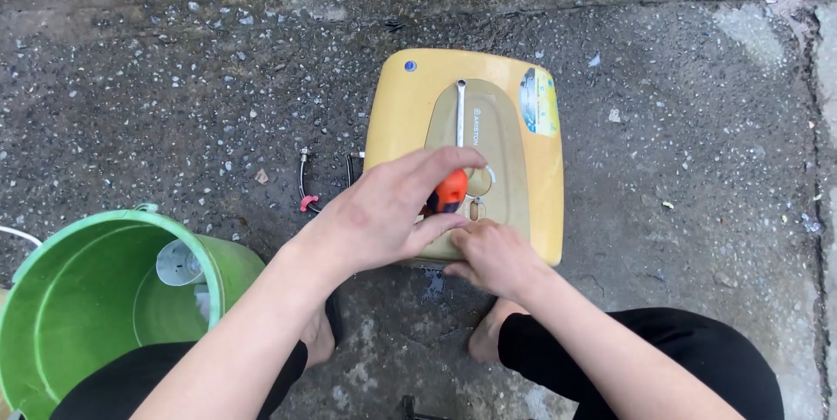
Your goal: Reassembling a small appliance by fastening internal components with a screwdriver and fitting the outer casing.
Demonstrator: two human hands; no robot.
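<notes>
Your left hand (384,215) was clamped on an orange-handled screwdriver (451,190), tip down on the yellow water heater (410,115). Your right hand (493,256), just right of it, pressed fingers curled on the casing. Spanner (459,112) lay beyond your fingers; green bucket (52,298) sat far left.

The yellow casing (401,115) looks like smooth, glossy plastic; the spanner (459,115) on it is bright metal. The bucket (52,315) is shiny green plastic. The ground (174,97) is rough, wet, gritty concrete.
</notes>
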